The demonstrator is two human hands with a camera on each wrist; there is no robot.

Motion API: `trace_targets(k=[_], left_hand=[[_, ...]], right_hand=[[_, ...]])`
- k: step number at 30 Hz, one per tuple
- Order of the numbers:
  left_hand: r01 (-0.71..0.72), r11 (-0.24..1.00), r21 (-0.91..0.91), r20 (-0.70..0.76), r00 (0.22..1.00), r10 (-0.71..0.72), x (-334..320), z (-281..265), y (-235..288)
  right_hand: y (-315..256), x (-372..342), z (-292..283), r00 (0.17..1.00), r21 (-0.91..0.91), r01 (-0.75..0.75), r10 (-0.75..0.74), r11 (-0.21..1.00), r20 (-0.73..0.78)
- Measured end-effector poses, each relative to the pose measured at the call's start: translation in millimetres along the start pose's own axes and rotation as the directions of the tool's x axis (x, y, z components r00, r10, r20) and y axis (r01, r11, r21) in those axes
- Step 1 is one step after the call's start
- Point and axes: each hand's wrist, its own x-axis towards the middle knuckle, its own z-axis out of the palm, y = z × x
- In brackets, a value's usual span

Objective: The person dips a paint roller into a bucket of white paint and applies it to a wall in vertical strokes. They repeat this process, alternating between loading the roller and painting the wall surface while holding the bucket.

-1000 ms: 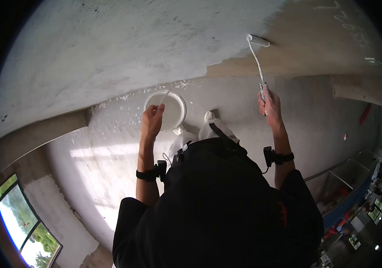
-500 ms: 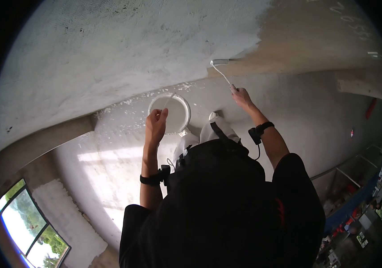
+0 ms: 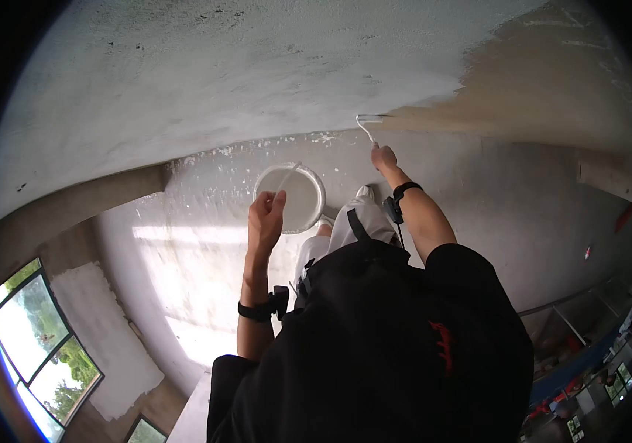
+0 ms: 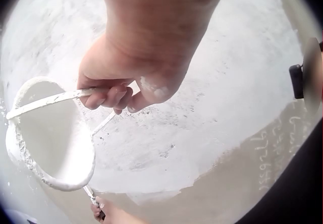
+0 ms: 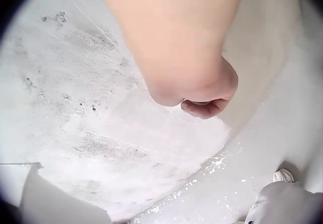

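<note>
My left hand (image 3: 266,218) grips the white strap handle (image 4: 48,102) of a white bucket, its fingers curled round it in the left wrist view. The bucket (image 3: 321,198) has a paint-caked rim and pale liquid inside. My right hand (image 3: 384,158) holds a paint roller (image 3: 371,119) by its handle, arm stretched forward. The roller lies at the foot of the wall, by the lower border between its pale coated part (image 3: 257,81) and its brown bare part (image 3: 523,81). In the right wrist view the right hand (image 5: 204,93) hides most of the roller.
White splashes (image 3: 224,150) dot the grey floor (image 3: 478,199) along the wall's foot. The person's shoe (image 3: 365,191) stands right of the bucket. A window (image 3: 46,340) is at lower left, and a metal-framed structure (image 3: 574,321) at lower right. A red object (image 3: 624,217) lies far right.
The roller has come down the wall and leftward to its foot, the right hand moving left with it. My left hand keeps its hold; hand and bucket sit slightly further right and lower in view.
</note>
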Motion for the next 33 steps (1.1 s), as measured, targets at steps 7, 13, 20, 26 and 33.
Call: trace_targets(k=[7, 13, 20, 26, 33], left_hand=[[-0.037, 0.998, -0.053, 0.029, 0.999, 0.039, 1.7, -2.9, -14.8], [-0.145, 0.989, -0.017, 0.105, 0.984, 0.146, 21.6, -16.1, -22.4], [-0.295, 0.955, 0.037, 0.163, 0.945, 0.285, 38.6, -28.4, -27.8], [-0.348, 0.937, -0.028, 0.200, 0.916, 0.347, 56.3, -31.8, -35.1], [-0.426, 0.905, -0.020, 0.168, 0.891, 0.423, 48.7, -33.5, -27.2]], right_hand=[[35.4, -47.3, -43.5, 0.993, -0.008, 0.101, -0.101, 0.995, -0.060], [31.7, -104.6, -114.9, 0.989, 0.328, 0.063, -0.014, 0.942, -0.149], [-25.9, -196.7, -191.9, 0.984, 0.561, 0.038, 0.067, 0.827, -0.166], [-44.1, -234.8, -225.1, 0.943, 0.602, 0.129, 0.089, 0.788, -0.320], [-55.5, -248.4, -248.9, 0.920, 0.649, 0.274, 0.004, 0.710, -0.392]])
